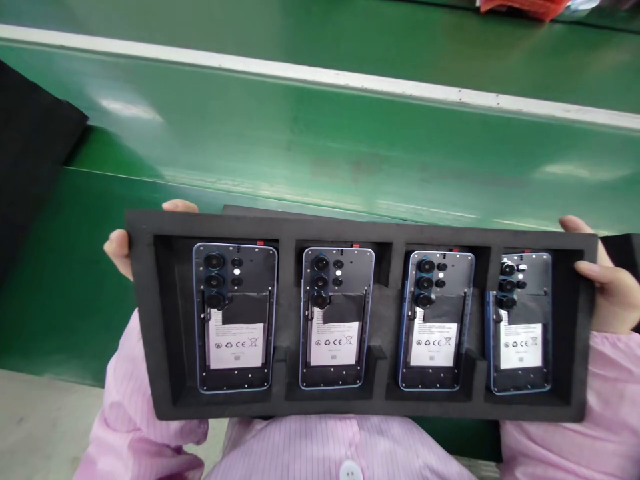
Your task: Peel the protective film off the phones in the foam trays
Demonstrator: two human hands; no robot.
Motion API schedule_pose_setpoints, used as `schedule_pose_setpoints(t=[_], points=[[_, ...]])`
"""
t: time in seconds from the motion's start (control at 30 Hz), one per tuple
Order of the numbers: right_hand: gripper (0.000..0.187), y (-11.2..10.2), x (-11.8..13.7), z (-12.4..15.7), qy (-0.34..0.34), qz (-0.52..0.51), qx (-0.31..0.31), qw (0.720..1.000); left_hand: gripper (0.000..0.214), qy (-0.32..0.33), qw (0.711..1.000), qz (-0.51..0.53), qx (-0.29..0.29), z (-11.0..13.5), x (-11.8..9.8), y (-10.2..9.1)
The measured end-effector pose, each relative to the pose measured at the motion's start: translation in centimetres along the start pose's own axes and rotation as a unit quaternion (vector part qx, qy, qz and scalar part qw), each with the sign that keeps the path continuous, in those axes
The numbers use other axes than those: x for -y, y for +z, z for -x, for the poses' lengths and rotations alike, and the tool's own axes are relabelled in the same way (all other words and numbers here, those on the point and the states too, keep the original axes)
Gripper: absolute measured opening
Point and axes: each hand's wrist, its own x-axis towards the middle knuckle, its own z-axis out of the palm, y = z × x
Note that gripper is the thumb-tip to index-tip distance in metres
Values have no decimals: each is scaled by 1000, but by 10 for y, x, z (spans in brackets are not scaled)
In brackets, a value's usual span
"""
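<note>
A black foam tray (286,313) is held up in front of my body, tilted toward the camera. My left hand (120,250) grips its left end, with fingertips showing at the edge and the rest hidden behind. At the right end, my right hand (613,287) is closed on the tray, thumb on the rim. Several phones without back covers sit in its compartments, one in each: the leftmost phone (250,267), a second phone (360,280), a third phone (463,280) and the rightmost phone (537,273). Camera lenses and white labels show on them.
Below and beyond the tray lies a green work surface (225,127), crossed by a white strip (300,75). Black foam (35,140) lies at the left, and another black piece (623,253) is behind my right hand. Something red (525,7) is at the top right.
</note>
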Motion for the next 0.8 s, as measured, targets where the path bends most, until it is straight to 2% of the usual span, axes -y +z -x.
schedule_pose_setpoints(t=[0.2,0.33,0.43,0.5,0.6,0.7,0.8], points=[[58,2,1,0,-7,-11,-8,1000,47,11,997,-51,-52,1,1,11],[54,7,6,3,7,-14,-15,1000,37,5,999,-26,-30,2,2,8],[52,8,7,3,14,-12,-18,1000,37,7,1000,-29,-10,0,0,0],[52,7,7,3,17,-17,-21,999,44,0,999,-48,20,-3,-3,-10],[56,7,5,3,21,-25,-18,999,50,-47,990,-64,114,-12,-6,-35],[64,6,4,4,27,-31,-11,999,53,-39,980,-10,196,-23,-5,-63],[64,4,4,5,30,-39,5,999,72,-48,966,29,251,-34,-6,-81]])
